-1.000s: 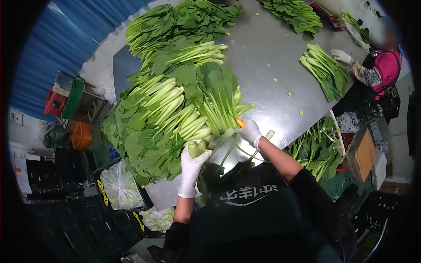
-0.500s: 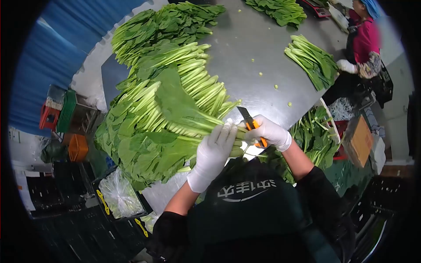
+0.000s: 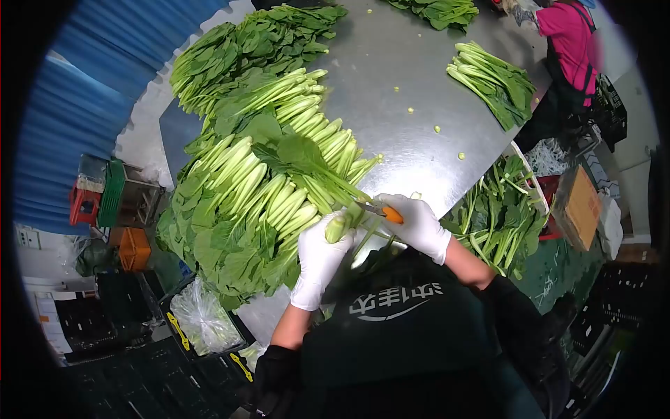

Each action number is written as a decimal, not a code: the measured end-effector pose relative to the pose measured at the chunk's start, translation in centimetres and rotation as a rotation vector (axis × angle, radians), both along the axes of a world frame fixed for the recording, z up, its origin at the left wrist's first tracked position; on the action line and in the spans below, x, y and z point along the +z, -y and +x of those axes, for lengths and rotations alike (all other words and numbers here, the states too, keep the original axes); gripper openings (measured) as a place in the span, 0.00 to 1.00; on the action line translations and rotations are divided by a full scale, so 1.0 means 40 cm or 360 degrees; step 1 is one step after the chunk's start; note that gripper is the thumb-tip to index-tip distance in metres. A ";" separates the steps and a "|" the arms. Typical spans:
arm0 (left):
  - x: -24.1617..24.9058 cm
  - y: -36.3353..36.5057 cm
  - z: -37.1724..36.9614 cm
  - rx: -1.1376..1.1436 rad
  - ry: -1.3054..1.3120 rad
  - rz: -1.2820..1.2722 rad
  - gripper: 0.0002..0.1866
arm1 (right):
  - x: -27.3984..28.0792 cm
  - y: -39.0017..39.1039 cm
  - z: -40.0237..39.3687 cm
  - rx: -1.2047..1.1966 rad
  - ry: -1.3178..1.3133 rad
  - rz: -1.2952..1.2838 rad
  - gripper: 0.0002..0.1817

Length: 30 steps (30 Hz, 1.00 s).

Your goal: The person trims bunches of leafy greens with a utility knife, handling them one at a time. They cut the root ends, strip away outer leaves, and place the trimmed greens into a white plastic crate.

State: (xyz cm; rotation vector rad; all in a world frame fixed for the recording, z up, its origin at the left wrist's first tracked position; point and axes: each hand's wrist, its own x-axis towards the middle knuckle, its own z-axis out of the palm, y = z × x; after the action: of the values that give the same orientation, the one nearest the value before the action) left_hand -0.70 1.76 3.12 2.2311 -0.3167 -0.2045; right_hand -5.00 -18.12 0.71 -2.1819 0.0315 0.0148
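White-gloved left hand wrapped round thick pale-green leafy stalks at near centre, white-gloved right hand clamped on an orange-handled knife just right; stalks likely light, stiff, perhaps slick, tops soft and bruisable, best gripped low; green leafy heap farther left.

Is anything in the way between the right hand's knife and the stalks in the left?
Nothing visible. The right hand holds the orange-handled knife with its blade close to the stalks in the left hand; whether blade and stalks touch, I can't tell.
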 end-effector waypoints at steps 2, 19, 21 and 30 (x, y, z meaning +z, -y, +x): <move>-0.006 -0.005 0.001 -0.0081 0.0068 0.0005 0.17 | -0.002 0.000 0.006 0.0024 -0.0055 -0.0109 0.16; -0.019 -0.011 0.029 -0.0145 -0.0507 -0.0717 0.20 | -0.014 -0.061 0.109 0.0199 -0.0228 0.1102 0.08; -0.058 -0.055 0.043 0.0193 -0.0399 -0.0610 0.20 | 0.008 -0.057 0.128 0.0090 -0.0611 0.1221 0.07; -0.048 -0.411 0.180 0.1175 -0.0408 -0.2233 0.23 | -0.339 -0.061 0.165 -0.0046 -0.0137 -0.0514 0.17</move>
State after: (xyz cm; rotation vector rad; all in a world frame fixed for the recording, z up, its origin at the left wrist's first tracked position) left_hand 6.50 18.19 1.22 0.7969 0.4237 0.1263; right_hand 1.58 -15.67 -12.83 -2.5025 0.1218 0.0926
